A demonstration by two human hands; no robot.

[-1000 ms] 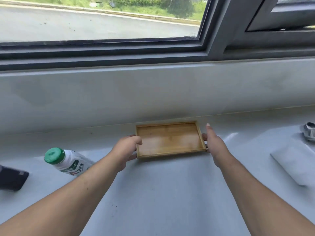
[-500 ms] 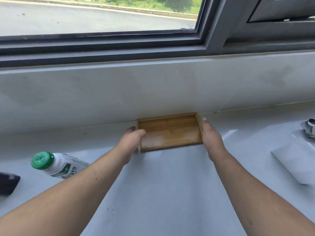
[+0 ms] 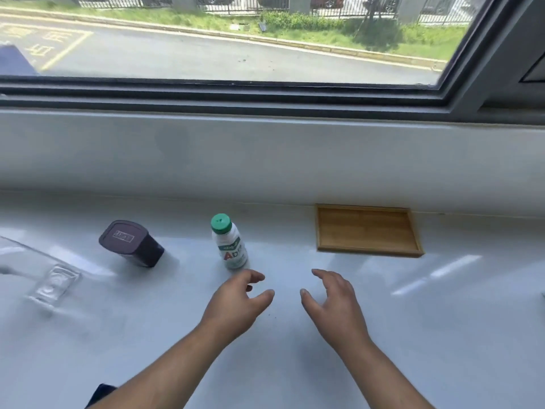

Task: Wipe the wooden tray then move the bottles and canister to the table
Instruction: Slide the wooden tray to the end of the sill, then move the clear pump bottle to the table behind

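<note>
An empty wooden tray lies flat against the back wall of the white sill, right of centre. A white bottle with a green cap stands upright to the tray's left. Further left a dark purple canister stands on the sill. My left hand hovers just in front of the bottle, fingers apart and holding nothing. My right hand hovers beside it, also open and empty, well short of the tray.
A clear glass or plastic object lies at the left of the white sill. The low white wall and the window frame bound the back. A dark object shows at the bottom edge.
Both hands have let go of the tray, left against the back wall, and pulled back toward me. The view has swung left, bringing the canister and bottle into sight.
</note>
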